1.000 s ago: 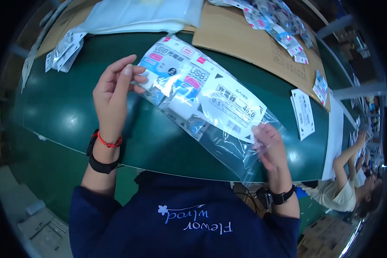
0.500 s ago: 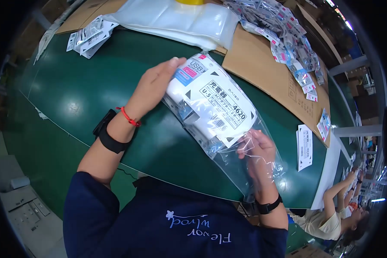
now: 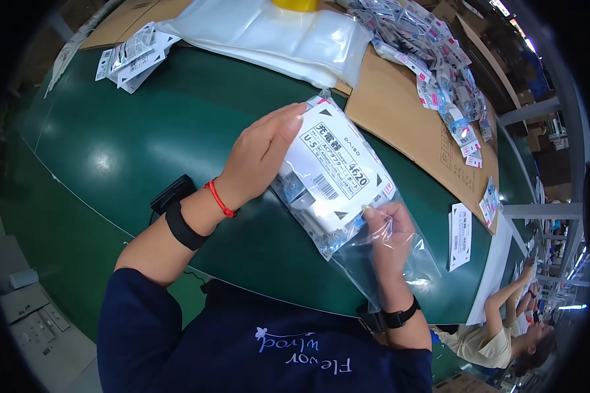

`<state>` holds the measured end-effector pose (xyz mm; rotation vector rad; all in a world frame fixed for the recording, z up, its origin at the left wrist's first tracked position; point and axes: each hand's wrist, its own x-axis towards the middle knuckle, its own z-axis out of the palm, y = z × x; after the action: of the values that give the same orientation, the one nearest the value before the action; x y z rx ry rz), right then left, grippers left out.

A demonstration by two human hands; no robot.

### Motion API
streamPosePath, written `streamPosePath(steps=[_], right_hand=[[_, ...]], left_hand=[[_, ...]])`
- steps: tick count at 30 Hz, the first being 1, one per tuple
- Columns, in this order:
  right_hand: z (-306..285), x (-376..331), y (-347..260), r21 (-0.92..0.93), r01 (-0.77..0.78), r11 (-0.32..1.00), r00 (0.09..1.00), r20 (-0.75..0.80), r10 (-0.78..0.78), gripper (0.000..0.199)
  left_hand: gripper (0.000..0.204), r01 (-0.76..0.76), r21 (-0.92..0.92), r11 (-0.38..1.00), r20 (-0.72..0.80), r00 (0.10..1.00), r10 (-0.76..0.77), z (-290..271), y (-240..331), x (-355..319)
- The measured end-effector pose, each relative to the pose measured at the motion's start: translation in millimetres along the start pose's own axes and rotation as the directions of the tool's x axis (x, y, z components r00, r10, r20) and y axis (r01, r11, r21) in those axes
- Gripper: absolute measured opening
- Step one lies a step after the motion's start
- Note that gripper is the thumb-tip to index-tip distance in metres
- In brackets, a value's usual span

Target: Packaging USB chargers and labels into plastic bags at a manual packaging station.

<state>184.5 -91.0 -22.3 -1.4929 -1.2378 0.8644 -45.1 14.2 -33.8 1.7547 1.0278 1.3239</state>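
Note:
A clear plastic bag (image 3: pixel 314 226) filled with several small charger packs lies tilted on the green table in front of me. Inside it, a white printed label card (image 3: pixel 337 154) covers the top of the packs. My left hand (image 3: pixel 265 150) rests along the bag's upper left side with its fingers stretched out, touching the plastic and the card's edge. At the bag's loose mouth, my right hand (image 3: pixel 392 236) shows through the film and seems to be inside. Its thumb and fingers pinch together at the card's lower right edge.
Stacked clear bags (image 3: pixel 269 39) lie at the far side under a yellow object (image 3: pixel 296 4). Packaged chargers (image 3: pixel 432 59) are heaped on cardboard (image 3: pixel 400 98) at the far right. Label cards lie left (image 3: pixel 137 59) and right (image 3: pixel 460 237). A co-worker (image 3: pixel 498 321) sits to the right.
The label card has shifted up over the packs in the bag. My left hand has moved right and lies further over the bag's edge. My right hand has closed in on the card's lower edge.

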Motion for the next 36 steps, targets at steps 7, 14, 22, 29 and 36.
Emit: streamPosePath(steps=[7, 14, 22, 29, 36], right_hand=[[-6.5, 6.5, -0.4, -0.123, 0.057, 0.991, 0.998, 0.042, -0.053, 0.017], [-61.9, -25.7, -7.8, 0.117, -0.33, 0.937, 0.892, 0.362, 0.27, 0.031], [-132.0, -91.6, 28.4, 0.264, -0.339, 0.903, 0.931, -0.042, 0.362, 0.055], [-149.0, -119.4, 45.4, 0.229, -0.108, 0.968, 0.966, -0.205, 0.156, 0.025], [-136.3, -122.5, 19.4, -0.029, 0.012, 1.0, 0.939, 0.344, -0.001, 0.015]], left_hand=[[0.039, -0.168, 0.275, 0.947, 0.074, 0.985, 0.154, -2.7, -1.9, 3.0], [0.048, -0.516, 0.456, 0.725, 0.344, 0.854, 0.391, -0.3, 54.6, -3.5], [0.058, -0.643, 0.437, 0.629, 0.784, 0.615, 0.085, 29.7, 76.7, -17.9], [0.042, -0.743, 0.319, 0.588, 0.734, 0.587, 0.343, 61.2, 97.4, -50.9], [0.022, -0.884, -0.057, 0.465, 0.682, 0.305, 0.665, 127.7, 91.9, -107.5]])
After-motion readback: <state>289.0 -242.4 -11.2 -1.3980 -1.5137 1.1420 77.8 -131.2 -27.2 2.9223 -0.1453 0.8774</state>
